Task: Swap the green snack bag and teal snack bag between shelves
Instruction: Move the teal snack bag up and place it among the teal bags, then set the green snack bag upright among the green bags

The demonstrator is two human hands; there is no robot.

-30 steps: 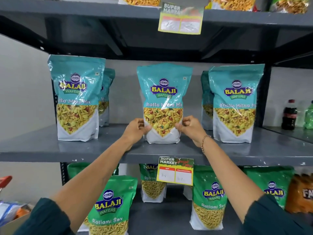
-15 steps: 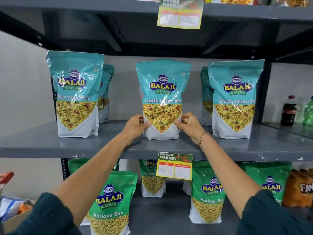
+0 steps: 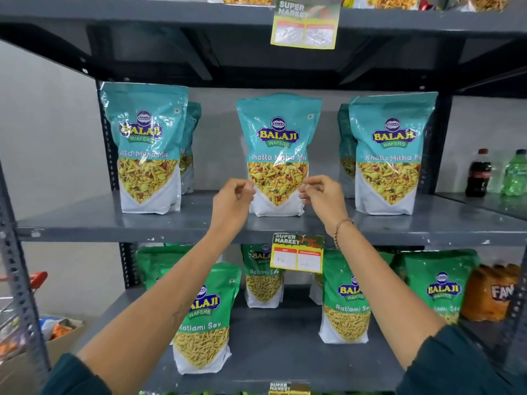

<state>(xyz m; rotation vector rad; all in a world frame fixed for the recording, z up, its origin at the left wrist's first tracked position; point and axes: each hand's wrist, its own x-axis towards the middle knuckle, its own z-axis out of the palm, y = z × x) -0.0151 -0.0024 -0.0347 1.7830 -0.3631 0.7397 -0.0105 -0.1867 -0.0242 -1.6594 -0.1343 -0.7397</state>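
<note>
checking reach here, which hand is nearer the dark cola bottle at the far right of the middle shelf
Right. The right hand hovers by the middle teal snack bag, closer to the dark cola bottle with a red cap. The left hand is beyond that bag's other edge.

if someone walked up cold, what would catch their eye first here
Most likely the middle teal snack bag, standing upright at the centre of the grey shelf, with the left hand and right hand curled loosely at its lower corners; whether they touch it is unclear. Next, the row of green snack bags on the shelf below, and the yellow price tag hanging between the two levels.
</note>
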